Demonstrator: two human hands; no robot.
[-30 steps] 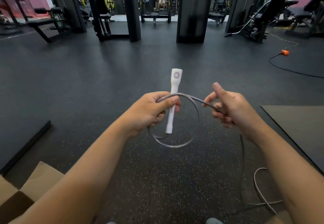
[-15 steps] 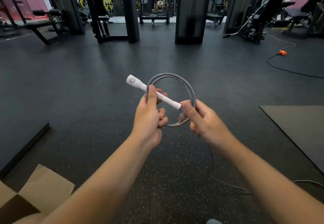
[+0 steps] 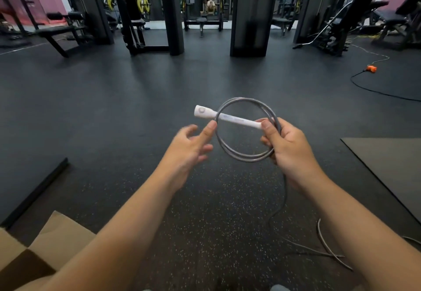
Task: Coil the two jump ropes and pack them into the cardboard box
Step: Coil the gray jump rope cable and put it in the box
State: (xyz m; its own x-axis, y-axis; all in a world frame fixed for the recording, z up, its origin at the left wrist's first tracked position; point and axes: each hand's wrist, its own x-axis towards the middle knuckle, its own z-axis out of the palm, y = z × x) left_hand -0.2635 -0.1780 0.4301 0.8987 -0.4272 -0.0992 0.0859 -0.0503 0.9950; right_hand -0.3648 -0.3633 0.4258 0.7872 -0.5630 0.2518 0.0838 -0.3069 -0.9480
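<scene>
Grey rope [image 3: 245, 157], white handle [image 3: 227, 117], tan cardboard box [image 3: 57, 240], black speckled floor [image 3: 216, 233].

Left hand [image 3: 191, 145] fingers motion-blurred. Cardboard box [image 3: 34, 249] cut off at lower-left edge. Jump rope [image 3: 246, 129] tail ran out past right edge; handle print illegible.

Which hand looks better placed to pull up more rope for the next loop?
The left hand, probably. It is open and holds nothing, while the right hand grips the coil and white handle. Loose rope hangs below the right hand.
</scene>
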